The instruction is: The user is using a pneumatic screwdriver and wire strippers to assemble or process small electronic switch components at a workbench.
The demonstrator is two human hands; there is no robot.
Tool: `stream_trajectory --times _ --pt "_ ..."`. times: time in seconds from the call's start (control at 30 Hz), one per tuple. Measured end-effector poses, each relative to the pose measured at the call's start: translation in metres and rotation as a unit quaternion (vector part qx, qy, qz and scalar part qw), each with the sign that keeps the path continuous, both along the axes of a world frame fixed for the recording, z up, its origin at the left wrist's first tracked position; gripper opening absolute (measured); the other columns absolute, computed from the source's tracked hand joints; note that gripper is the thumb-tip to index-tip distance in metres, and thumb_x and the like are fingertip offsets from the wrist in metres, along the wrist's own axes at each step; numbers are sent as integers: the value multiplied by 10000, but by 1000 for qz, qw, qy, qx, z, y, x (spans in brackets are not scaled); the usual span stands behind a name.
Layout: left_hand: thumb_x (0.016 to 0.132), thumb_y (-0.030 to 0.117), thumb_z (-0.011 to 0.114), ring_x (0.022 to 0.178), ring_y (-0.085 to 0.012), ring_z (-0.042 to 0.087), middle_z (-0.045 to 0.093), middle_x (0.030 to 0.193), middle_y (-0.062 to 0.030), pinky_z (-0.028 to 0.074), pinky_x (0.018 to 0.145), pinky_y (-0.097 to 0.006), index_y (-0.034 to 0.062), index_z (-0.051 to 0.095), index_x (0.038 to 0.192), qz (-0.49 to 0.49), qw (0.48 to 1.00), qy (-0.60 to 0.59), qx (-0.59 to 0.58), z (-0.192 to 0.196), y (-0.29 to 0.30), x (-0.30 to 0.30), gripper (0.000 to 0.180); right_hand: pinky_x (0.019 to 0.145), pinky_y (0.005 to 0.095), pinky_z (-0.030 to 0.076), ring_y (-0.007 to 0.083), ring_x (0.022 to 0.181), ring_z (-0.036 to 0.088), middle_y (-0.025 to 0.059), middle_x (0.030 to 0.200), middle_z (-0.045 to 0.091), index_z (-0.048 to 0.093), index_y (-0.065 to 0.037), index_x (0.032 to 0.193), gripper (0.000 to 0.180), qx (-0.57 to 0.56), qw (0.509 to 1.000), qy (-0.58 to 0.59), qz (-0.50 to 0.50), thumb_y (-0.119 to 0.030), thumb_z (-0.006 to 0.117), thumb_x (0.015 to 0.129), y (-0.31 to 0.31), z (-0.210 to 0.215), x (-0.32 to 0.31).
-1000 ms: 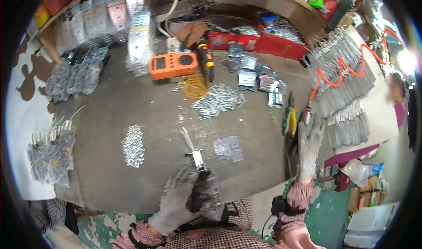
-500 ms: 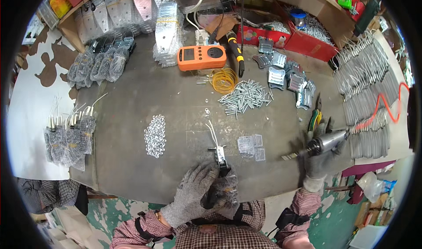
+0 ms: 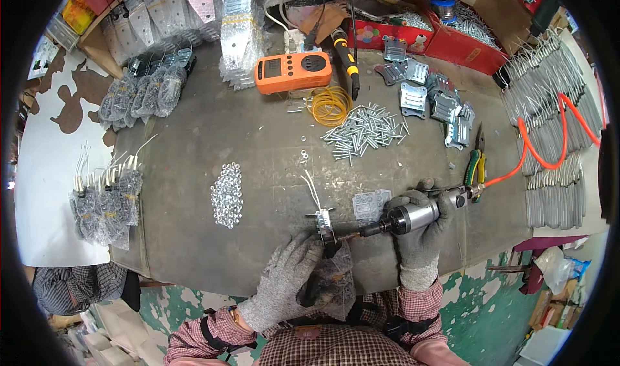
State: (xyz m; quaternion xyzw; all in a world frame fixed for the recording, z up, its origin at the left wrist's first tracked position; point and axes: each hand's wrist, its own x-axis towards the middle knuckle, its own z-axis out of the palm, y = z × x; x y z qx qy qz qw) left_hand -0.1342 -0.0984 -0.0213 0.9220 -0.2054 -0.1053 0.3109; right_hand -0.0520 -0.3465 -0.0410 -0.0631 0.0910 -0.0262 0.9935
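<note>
My left hand (image 3: pixel 281 279), in a grey glove, grips a bubble-wrapped part (image 3: pixel 336 272) near the table's front edge. Out of its wrap rises a metal and white terminal end (image 3: pixel 323 223) with two white wires (image 3: pixel 310 190). My right hand (image 3: pixel 423 233), also gloved, is closed round a silver and black air screwdriver (image 3: pixel 413 217), held almost level. Its bit points left and reaches the side of the part just below the terminal end; whether it sits on a screw is too small to tell. Clear plastic pieces (image 3: pixel 371 204) lie behind the tool.
Nuts (image 3: pixel 227 195) are heaped at left and screws (image 3: pixel 365 132) farther back, beside rubber bands (image 3: pixel 330 106). An orange meter (image 3: pixel 293 72), metal plates (image 3: pixel 413 99) and pliers (image 3: pixel 476 162) lie beyond. A red coiled hose (image 3: pixel 565 133) runs from the tool rightward, past stacked metal tubes (image 3: pixel 555 201).
My right hand has brought the air screwdriver leftward from the table's right side to the wrapped part. My left hand stays nearly in place, still gripping the part. The view has shifted slightly.
</note>
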Motion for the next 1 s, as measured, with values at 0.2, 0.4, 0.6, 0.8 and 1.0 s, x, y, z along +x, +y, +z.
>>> stream_trajectory --times 0.2,0.4,0.6,0.8,1.0 --pt "723 446 790 1420 -430 356 427 1460 -260 270 1180 -569 -31 427 1433 -9 1000 -22 4 -1 -1 0 930 931 444 473 136 866 597 40 1078 633 596 -139 1148 233 -2 999 21 24 -163 667 927 1 -3 1" --pt "728 427 792 1375 -431 399 449 1438 -259 311 1151 -567 -22 406 1455 -31 999 -14 20 5 3 6 938 915 448 477 148 865 604 43 1081 635 607 -142 1137 220 -5 1000 7 10 -153 666 925 3 -3 0" --pt "746 281 811 1291 -416 481 542 1339 -228 380 1099 -510 7 519 1364 65 991 -35 -109 18 14 9 736 895 429 492 155 849 605 64 1078 622 575 -99 1204 314 -24 999 26 1 -155 677 912 1 -4 0" --pt "829 188 733 1027 -321 559 600 1027 -97 431 916 -445 110 697 1027 210 927 -245 192 11 76 59 216 911 439 490 169 867 610 89 1115 622 583 -87 1228 314 -12 1000 11 12 -143 660 929 -1 -6 1" --pt "801 168 736 1020 -339 541 580 1019 -119 428 920 -460 88 646 1008 205 941 -167 211 24 77 69 240 914 446 491 179 885 614 89 1104 625 588 -93 1240 306 0 1000 13 18 -150 646 946 -3 -15 2"
